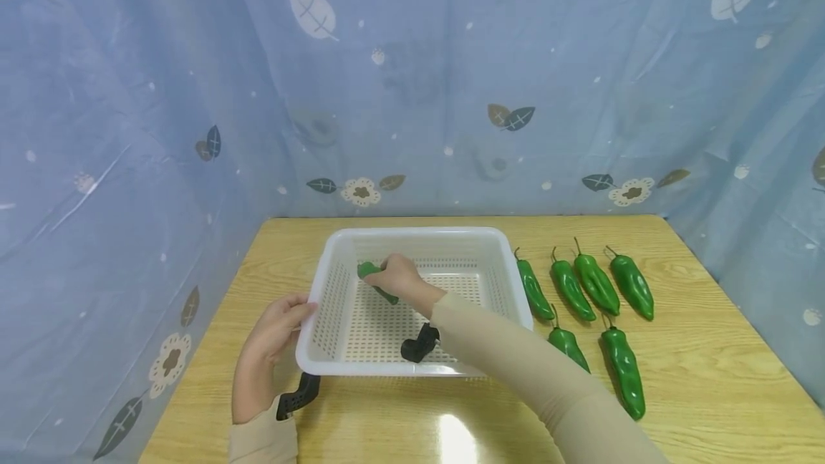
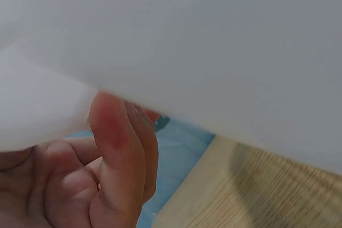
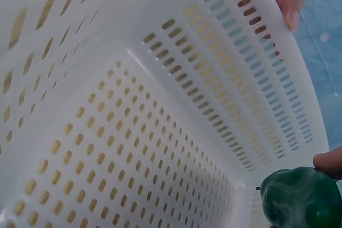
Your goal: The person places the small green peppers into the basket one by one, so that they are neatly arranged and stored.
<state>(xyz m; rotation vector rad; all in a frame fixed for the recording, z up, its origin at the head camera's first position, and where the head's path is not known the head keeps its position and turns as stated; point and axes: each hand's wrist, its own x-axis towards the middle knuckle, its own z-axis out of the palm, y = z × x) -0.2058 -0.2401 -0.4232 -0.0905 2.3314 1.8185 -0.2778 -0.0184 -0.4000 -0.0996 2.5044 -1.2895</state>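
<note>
A: What is held by the right hand [image 1: 397,276]?

B: A green pepper [image 1: 377,281] is pinched in its curled fingers, low inside the white perforated basket [image 1: 412,236], toward the basket's far left corner. In the right wrist view the pepper's rounded end [image 3: 300,198] is seen near the slotted wall, with a fingertip [image 3: 328,159] laid against it.

A: And the left hand [image 1: 273,335]?

B: It is set against the basket's left rim, with the thumb over the edge. In the left wrist view the fingers [image 2: 120,148] are seen curled under the white plastic, so the rim is gripped.

A: Where is the basket placed?

B: On the wooden worktop [image 1: 702,349], in front of a blue leaf-printed curtain [image 1: 155,92].

A: What else is seen?

B: Six more green peppers [image 1: 596,285] are laid out on the worktop to the right of the basket, four in a far row and two nearer. A black wrist strap [image 1: 298,395] is worn on the left arm.
</note>
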